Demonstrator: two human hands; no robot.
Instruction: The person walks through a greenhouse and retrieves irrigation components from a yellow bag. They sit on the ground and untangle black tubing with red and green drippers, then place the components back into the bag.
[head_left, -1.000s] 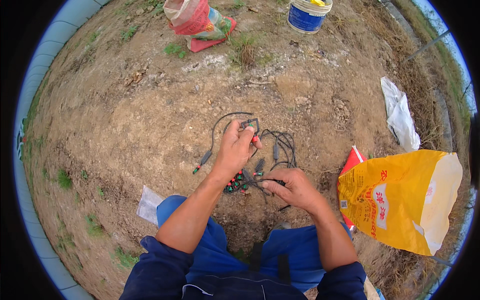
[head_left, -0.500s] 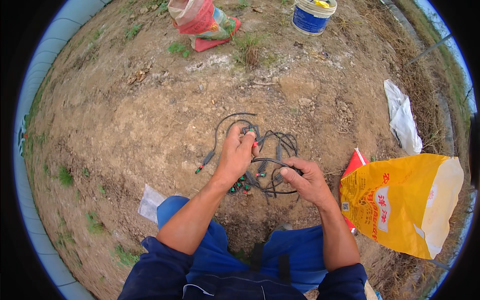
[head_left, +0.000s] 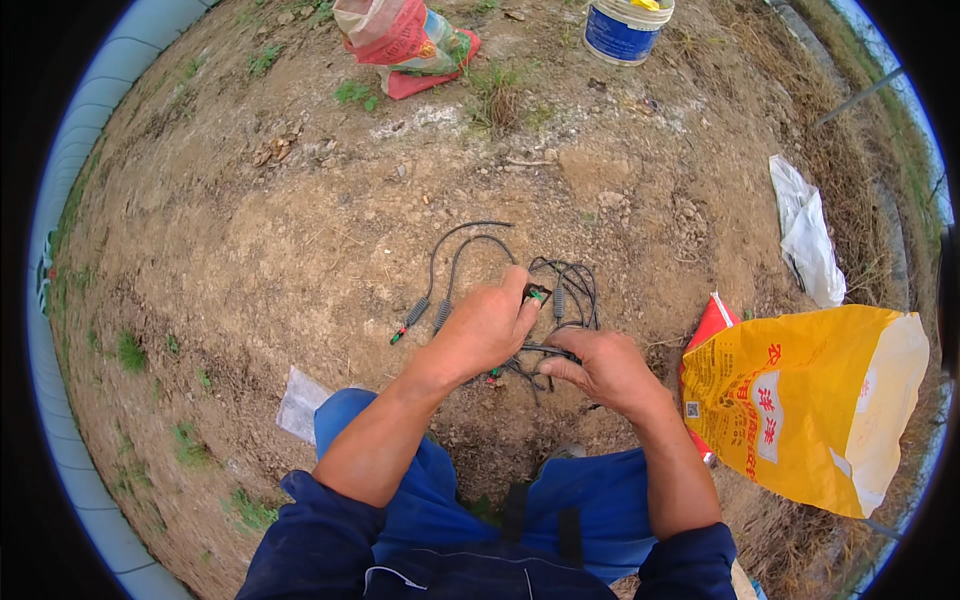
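My left hand (head_left: 485,328) is closed on a small black-and-green nozzle (head_left: 537,293), which sticks out past the thumb and forefinger. Just right of it, my right hand (head_left: 607,368) pinches a thin black hose (head_left: 541,349) between thumb and fingers. Beneath and beyond the hands lies a loose heap of black hoses (head_left: 580,282), some with ribbed grey sleeves. To the left, one hose rests on the soil with a ribbed sleeve (head_left: 418,311) and a red-and-green tip (head_left: 399,335). My hands hide part of the heap.
A yellow bag (head_left: 800,410) lies at the right beside a red packet (head_left: 712,322). Beyond it is a white plastic sheet (head_left: 806,235). A red woven sack (head_left: 405,45) and a blue-and-white bucket (head_left: 627,32) stand at the far side. Clear plastic (head_left: 300,405) lies by my left knee.
My left hand has moved right and slightly down with the nozzle, closer to my right hand. My right hand has shifted a little left and down, still on the hose.
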